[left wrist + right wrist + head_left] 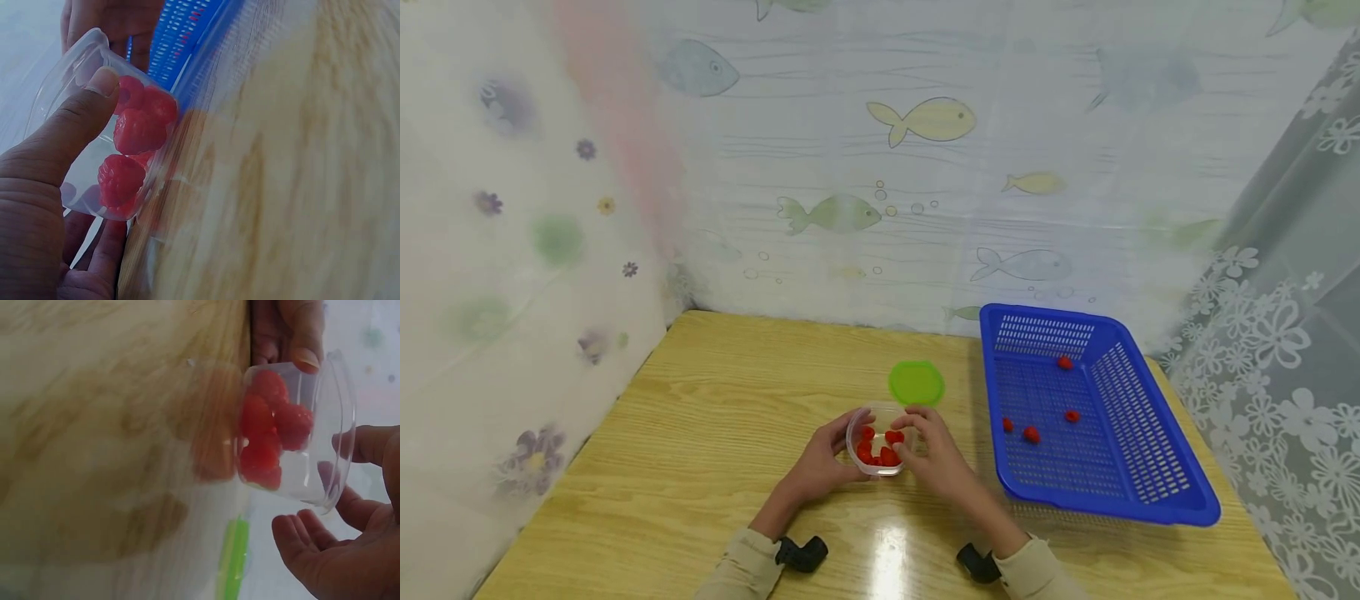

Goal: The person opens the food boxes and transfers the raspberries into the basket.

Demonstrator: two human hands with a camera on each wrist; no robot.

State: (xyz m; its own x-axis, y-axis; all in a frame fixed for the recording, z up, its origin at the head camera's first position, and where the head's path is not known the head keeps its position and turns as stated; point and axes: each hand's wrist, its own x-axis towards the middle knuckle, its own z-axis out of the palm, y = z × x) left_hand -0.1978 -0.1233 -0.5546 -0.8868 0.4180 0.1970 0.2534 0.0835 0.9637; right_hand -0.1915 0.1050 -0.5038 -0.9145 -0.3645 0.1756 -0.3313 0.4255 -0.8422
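While my left grip (824,460) is clamped round the clear tub (883,472) on the bench (715,417), my right grip (936,457) sits at its 3 o'clock side, thumb and fingers apart. Red berries (889,457) inside. Green lid (917,383) at tub's 1 o'clock; blue basket (1097,503) at 3, more berries in it.

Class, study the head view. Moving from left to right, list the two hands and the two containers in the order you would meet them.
Left hand → clear tub → right hand → blue basket
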